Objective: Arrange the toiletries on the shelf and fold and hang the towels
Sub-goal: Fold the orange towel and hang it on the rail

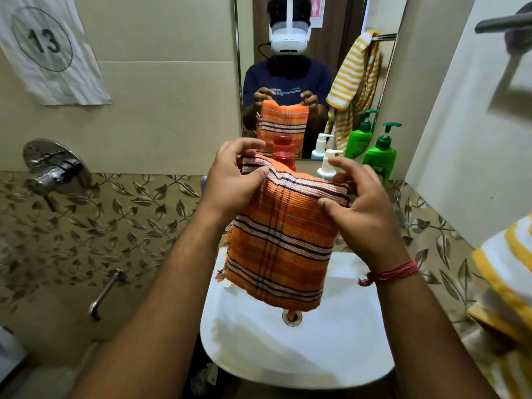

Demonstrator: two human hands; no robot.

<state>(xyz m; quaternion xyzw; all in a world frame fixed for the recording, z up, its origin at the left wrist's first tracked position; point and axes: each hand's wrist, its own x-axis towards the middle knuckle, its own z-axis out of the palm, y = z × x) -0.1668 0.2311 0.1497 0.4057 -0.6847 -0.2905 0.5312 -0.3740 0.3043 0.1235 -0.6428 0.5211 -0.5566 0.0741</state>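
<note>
Folding step: I held the orange towel [280,243] above the sink [293,352], left hand [230,182] and right hand [359,208] fingers pinching its top corners; hanging probably next

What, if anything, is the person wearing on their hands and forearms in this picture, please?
Both forearms are bare, with no sleeve reaching into the direct view. The left hand carries no ring, watch or band that shows. The right hand has a red thread bracelet wound in several strands round the wrist, with a frayed knotted end hanging off it. No gloves, and the fingers are uncovered.
</note>
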